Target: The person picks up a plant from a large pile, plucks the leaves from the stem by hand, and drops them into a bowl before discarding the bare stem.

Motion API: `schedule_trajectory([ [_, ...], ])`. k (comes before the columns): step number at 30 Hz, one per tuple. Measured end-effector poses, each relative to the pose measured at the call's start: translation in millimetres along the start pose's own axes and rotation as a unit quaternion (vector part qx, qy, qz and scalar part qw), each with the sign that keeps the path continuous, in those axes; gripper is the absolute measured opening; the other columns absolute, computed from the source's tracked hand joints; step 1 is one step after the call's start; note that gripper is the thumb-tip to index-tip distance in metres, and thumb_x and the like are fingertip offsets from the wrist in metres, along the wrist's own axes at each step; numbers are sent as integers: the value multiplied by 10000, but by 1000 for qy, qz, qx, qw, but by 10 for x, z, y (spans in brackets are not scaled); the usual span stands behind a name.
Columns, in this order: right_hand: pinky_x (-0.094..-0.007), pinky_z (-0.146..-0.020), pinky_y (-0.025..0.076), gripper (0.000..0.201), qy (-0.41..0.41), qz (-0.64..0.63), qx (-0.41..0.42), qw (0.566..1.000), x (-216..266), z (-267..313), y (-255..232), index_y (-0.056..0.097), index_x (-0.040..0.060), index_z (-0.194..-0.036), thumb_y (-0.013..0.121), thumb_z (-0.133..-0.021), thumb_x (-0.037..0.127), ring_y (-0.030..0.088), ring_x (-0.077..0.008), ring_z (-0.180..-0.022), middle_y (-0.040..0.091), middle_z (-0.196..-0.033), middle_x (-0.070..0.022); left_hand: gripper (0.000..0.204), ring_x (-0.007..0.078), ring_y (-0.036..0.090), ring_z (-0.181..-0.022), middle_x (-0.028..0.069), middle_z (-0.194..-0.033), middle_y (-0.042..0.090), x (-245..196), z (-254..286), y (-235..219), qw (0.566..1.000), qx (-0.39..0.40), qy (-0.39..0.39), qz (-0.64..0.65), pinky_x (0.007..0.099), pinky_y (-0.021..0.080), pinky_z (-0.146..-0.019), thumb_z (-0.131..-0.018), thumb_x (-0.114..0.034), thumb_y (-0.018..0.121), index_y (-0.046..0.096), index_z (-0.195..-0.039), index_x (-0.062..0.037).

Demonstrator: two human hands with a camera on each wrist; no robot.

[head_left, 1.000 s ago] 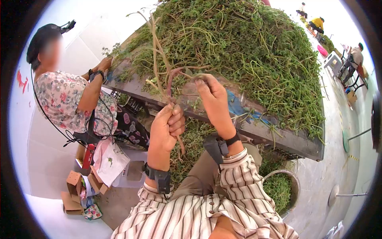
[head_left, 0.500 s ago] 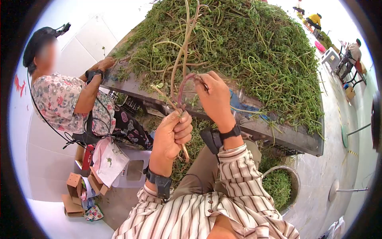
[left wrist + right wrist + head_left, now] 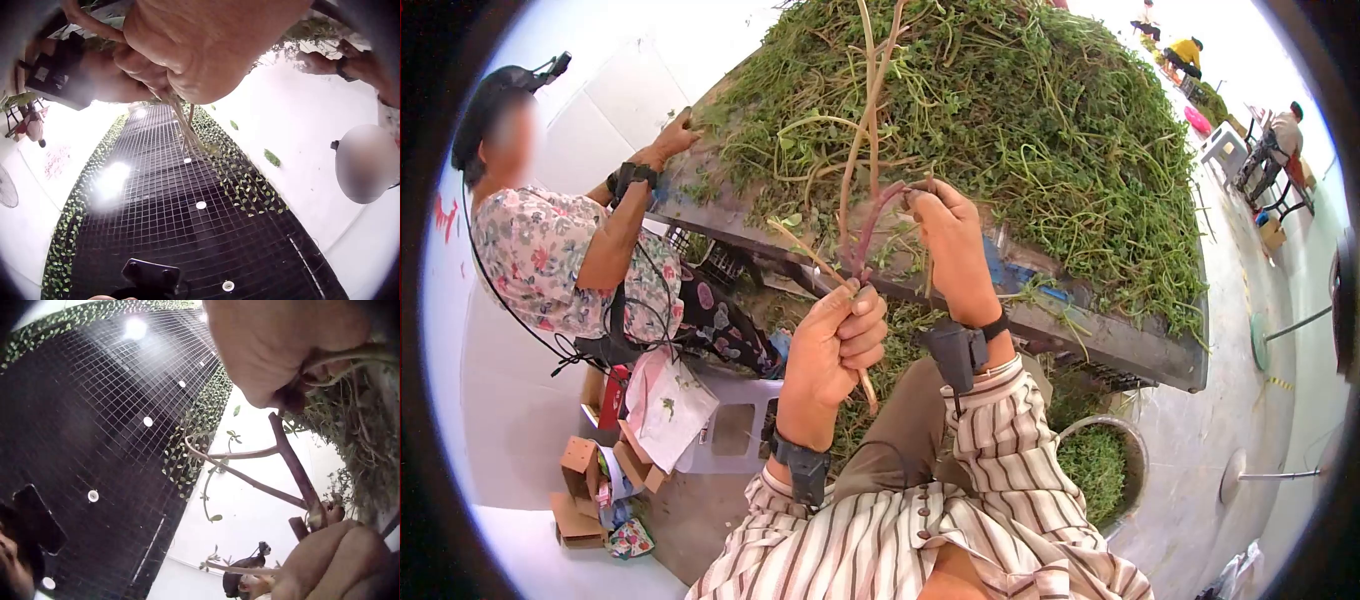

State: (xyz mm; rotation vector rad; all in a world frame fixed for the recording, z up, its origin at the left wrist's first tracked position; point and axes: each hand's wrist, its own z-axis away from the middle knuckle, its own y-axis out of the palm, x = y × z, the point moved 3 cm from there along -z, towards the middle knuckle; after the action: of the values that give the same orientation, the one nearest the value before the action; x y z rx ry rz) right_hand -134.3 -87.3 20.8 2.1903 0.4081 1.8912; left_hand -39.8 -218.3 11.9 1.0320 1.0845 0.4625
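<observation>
My left hand (image 3: 830, 345) grips the base of a branching plant stem (image 3: 861, 235), with pale stalks rising above the fist and a cut end poking out below. One branch is reddish and bends toward my right hand (image 3: 955, 245). The right thumb and fingers pinch a thin stem (image 3: 344, 359), right at the tip of the reddish branch (image 3: 294, 462). In the right wrist view, small leafy side shoots stick out from the branches. The left wrist view shows the left hand (image 3: 187, 44) from below, with stalks (image 3: 184, 125) past its fingers.
A big heap of green leafy stems (image 3: 1020, 130) covers the table (image 3: 1100, 345) ahead. A bucket of greens (image 3: 1142, 460) stands at lower right. Another person (image 3: 550, 240) sits at the left, near cardboard boxes (image 3: 580, 480) and a plastic stool (image 3: 735, 425).
Both hands and the branching stem have shifted right. My right hand has come from a thin side shoot to the reddish branch's tip; a thin stem now hangs below its fingers.
</observation>
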Motion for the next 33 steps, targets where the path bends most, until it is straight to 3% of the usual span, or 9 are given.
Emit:
schedule_trajectory([
  [4, -198, -507, 301, 132, 19, -11, 3, 1000, -56, -35, -7, 562, -5, -845, 490, -813, 101, 395, -40, -581, 458, -661, 56, 249, 31, 229, -453, -52, -599, 281, -15, -19, -2, 1000, 4, -6, 19, 173, 187, -386, -936, -260, 401, 410, -778, -67],
  [7, -282, -504, 346, 88, -126, 174, -16, 977, -102, -68, 4, 552, 15, -800, 520, -778, 94, 429, -116, -547, 430, -593, -46, 247, 28, 226, -451, -54, -599, 280, -44, -24, -19, 1000, -8, 15, 17, 170, 184, -382, -937, -257, 395, 408, -775, -70],
  [9, -343, -518, 377, 75, -261, 335, -36, 905, -49, -17, 57, 528, 22, -770, 537, -769, 96, 494, -249, -560, 502, -637, -119, 233, 26, 224, -447, -55, -600, 279, -65, -32, -38, 1000, -13, 20, 4, 167, 180, -377, -935, -243, 393, 407, -776, -74],
  [12, -383, -542, 395, 120, -288, 451, -47, 844, 14, 42, 101, 487, 7, -746, 552, -757, 108, 498, -341, -606, 524, -665, -158, 219, 26, 223, -444, -53, -601, 282, -81, -24, -42, 1000, -23, 18, 4, 166, 178, -372, -934, -225, 390, 407, -774, -75],
  [16, -374, -521, 384, 107, -277, 455, -47, 845, -21, 32, 93, 476, 13, -730, 528, -758, 101, 465, -322, -555, 491, -619, -149, 213, 26, 226, -444, -52, -600, 285, -77, -8, -59, 999, -11, 14, 31, 166, 186, -375, -935, -211, 380, 403, -772, -75],
  [18, -346, -478, 353, 81, -165, 291, -13, 942, -94, -43, 46, 485, 23, -730, 496, -764, 97, 415, -248, -487, 432, -552, -102, 213, 30, 228, -444, -48, -603, 291, -90, 5, -52, 999, 4, 6, 46, 170, 197, -377, -937, -208, 373, 396, -771, -76],
  [23, -240, -431, 268, 108, -9, 37, 39, 999, -21, -32, 67, 496, 42, -715, 475, -795, 111, 315, -85, -468, 368, -550, 21, 205, 38, 232, -445, -39, -611, 299, -94, 19, -69, 997, 25, 1, 78, 178, 205, -383, -936, -196, 371, 389, -773, -73],
  [24, -208, -426, 242, 118, 64, -59, 47, 995, -17, -4, 85, 501, 46, -718, 478, -806, 120, 299, -42, -477, 354, -562, 51, 205, 41, 235, -447, -35, -613, 301, -93, 20, -67, 995, 35, -4, 90, 179, 207, -386, -937, -193, 369, 387, -773, -71],
  [33, -202, -409, 207, 157, 143, -322, 110, 929, -118, -50, 88, 444, 72, -717, 415, -848, 154, 251, -36, -468, 280, -569, 66, 166, 55, 251, -466, -30, -622, 305, -83, -12, -94, 983, 69, -43, 164, 200, 222, -407, -925, -157, 384, 395, -789, -61],
])
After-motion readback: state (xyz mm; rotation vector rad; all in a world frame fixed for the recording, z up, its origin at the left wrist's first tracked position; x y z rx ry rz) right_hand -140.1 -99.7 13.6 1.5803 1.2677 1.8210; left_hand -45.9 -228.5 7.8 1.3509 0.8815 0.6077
